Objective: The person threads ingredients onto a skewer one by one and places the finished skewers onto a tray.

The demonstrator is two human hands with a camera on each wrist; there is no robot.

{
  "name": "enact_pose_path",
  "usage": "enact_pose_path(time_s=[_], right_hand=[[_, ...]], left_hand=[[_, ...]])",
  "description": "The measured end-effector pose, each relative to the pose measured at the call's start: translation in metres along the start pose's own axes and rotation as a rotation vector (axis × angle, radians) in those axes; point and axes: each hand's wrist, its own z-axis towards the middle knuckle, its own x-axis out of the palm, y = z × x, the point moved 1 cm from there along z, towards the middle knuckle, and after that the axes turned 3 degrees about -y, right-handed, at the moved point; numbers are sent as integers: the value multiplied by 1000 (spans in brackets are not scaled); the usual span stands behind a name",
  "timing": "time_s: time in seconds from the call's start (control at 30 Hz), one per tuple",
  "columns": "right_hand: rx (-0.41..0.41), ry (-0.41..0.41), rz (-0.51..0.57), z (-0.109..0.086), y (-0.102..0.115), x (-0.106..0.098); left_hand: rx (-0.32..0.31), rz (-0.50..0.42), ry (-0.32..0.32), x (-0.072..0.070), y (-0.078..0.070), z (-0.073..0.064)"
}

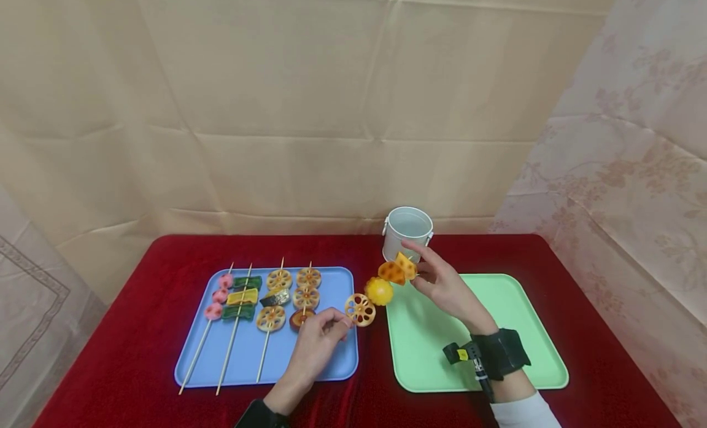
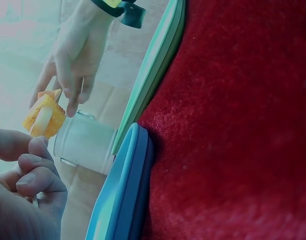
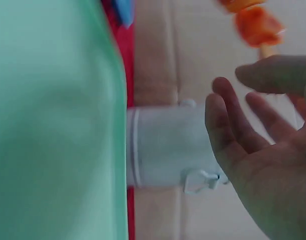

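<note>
A food skewer (image 1: 378,291) is held up between the two trays, threaded with a lotus root slice (image 1: 360,310), a yellow scalloped round and orange-yellow pieces at its tip end. My left hand (image 1: 317,348) pinches its stick just below the lotus slice, over the right edge of the blue tray. At the other end is my right hand (image 1: 448,287), its fingers spread around the tip beside the last orange piece (image 3: 258,26). In the right wrist view a gap shows between thumb and fingers, and the stick's tip runs behind the thumb.
The blue tray (image 1: 337,360) carries several more skewers, with pink pieces (image 1: 219,295), green and yellow pieces, and lotus slices. Right of it lies a light green tray (image 1: 431,354). A white pail (image 1: 393,244) stands behind, near the beige cloth backdrop (image 1: 276,108). Red cloth (image 1: 127,330) covers the table.
</note>
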Motion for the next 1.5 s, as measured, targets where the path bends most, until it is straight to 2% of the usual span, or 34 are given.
enact_pose_path(time_s=[0.13, 0.23, 0.47, 0.63, 0.8, 1.13, 1.3, 1.5], right_hand=[[-138, -22, -155, -1, 0, -2], [-173, -13, -191, -2, -1, -6], [-77, 79, -119, -4, -3, -16], [-58, 82, -9, -4, -3, -19], [-27, 45, 92, -4, -6, -19], [-14, -45, 117, -5, -10, -23], [70, -102, 134, -3, -7, -19], [234, -212, 193, -2, 1, -9]], left_hand=[[-1, -2, 4, 0, -1, -1], [0, 5, 4, 1, -2, 0], [8, 17, 2, 1, -2, 0], [31, 49, 0, 1, -1, -1], [79, 87, 5, 1, -2, -2], [105, 82, 7, 1, -5, -3], [143, 119, -14, 2, -5, -4], [156, 141, -32, 3, -3, -4]])
